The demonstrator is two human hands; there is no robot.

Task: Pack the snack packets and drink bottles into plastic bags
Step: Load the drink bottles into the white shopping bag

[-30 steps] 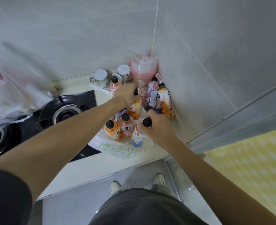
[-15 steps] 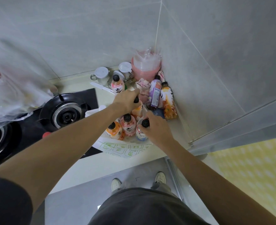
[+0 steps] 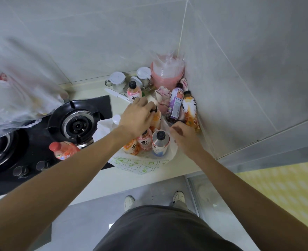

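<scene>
Right hand [image 3: 184,136]: fingers loosely curled, now off the white bottle [image 3: 160,143], which stands upright in the plastic bag [image 3: 140,165]. Left hand [image 3: 137,117]: still clamped on the orange bottle [image 3: 156,119] at the far side, next to settle.

White plastic bag [image 3: 140,166] with green print lies open on the counter near the corner. Upright inside it: orange bottle [image 3: 129,146], pink bottle [image 3: 144,140], clear bottle with blue-white label [image 3: 160,143], all black-capped, plus a second orange bottle [image 3: 156,119] behind them. Outside the bag: pink bottle [image 3: 134,92] stands upright; purple bottle [image 3: 175,104] and orange-white bottle [image 3: 189,109] lean against the wall. Red-capped bottle [image 3: 63,150] lies on the stove.
</scene>
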